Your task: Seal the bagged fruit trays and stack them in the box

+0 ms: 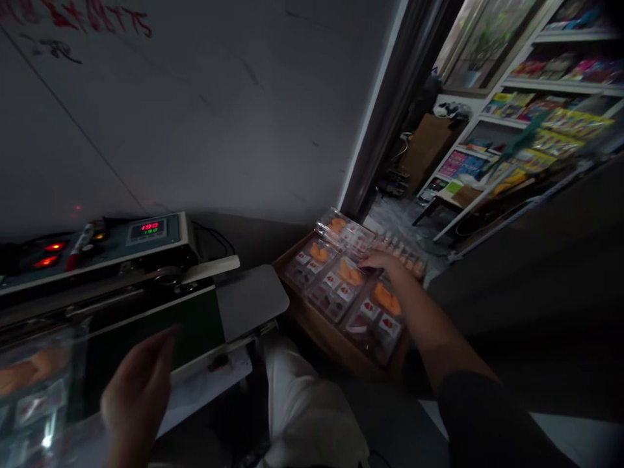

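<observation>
Right hand [377,261], right of centre: reaches over a cardboard box [326,335], fingers on or just above the clear packs [341,289] at its far side. Fingers bent downward; cannot tell if they pinch a pack. 3 packs lie face up side by side in the box, each with an orange piece and small white printed squares; more packs overlap along the far edge, and a row of pack edges shows right of the hand.

Left hand [139,390], lower left: blurred, fingers close together, over the green belt [195,322] of a machine [112,248]. Nothing seen in it; cannot tell if fingertips meet. 1 more clear pack [34,380] at the lower left edge, orange contents, just left of this hand, partly cut off by the frame.

Machine at left: display [149,229] with red and green digits, 2 lit red switches [54,246], marker pen [80,246] on top. Grey plate [253,296] at belt end, near box. Grey wall [219,117] behind, red writing upper left. Stocked shelves [550,84] upper right.
</observation>
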### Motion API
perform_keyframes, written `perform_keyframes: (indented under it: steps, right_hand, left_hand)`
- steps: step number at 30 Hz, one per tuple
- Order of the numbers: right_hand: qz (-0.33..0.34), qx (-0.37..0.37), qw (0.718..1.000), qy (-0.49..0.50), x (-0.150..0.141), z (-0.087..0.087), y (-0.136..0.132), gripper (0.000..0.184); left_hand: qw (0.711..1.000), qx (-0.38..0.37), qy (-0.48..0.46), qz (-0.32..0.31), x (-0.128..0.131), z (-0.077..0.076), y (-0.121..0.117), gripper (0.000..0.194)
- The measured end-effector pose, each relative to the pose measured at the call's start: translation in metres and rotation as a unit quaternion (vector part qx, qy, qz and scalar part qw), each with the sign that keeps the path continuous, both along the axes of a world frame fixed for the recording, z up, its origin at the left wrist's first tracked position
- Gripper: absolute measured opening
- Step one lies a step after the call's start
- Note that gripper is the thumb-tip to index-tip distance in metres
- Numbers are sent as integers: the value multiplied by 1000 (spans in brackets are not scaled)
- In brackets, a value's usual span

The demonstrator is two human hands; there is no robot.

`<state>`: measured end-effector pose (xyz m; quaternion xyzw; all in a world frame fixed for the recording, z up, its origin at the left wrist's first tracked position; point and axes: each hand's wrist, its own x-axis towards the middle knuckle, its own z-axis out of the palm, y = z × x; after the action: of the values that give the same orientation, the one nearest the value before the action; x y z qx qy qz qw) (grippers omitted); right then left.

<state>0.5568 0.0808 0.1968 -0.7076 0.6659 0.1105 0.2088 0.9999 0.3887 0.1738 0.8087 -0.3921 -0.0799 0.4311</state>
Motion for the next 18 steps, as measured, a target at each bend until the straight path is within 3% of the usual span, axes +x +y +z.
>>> perform_keyframes:
  steps: [4,8,11,13,17,18]
  right_hand:
    - [7,26,998,-54,-6,-1,-3,25]
    - [29,-18,995,-98,-5,27,1,18]
    - [120,-70,978,-153,10,73,21,20]
    - [256,-102,940,-199,33,111,44,25]
    - [426,-114,873,-211,96,180,93,22]
    - [450,-117,858,-219,110,192,101,20]
  left_hand:
    - [990,-42,2,-136,-30,-1,-23,33]
    - [975,-50,4,-218,-37,-6,-29,29]
    - [961,-28,52,-272,-45,4,-44,33]
    - [939,-37,86,-332,-61,21,-68,40]
    - [878,-139,159,-429,-98,65,-129,95]
    - [853,-152,201,-457,-104,75,-139,96]
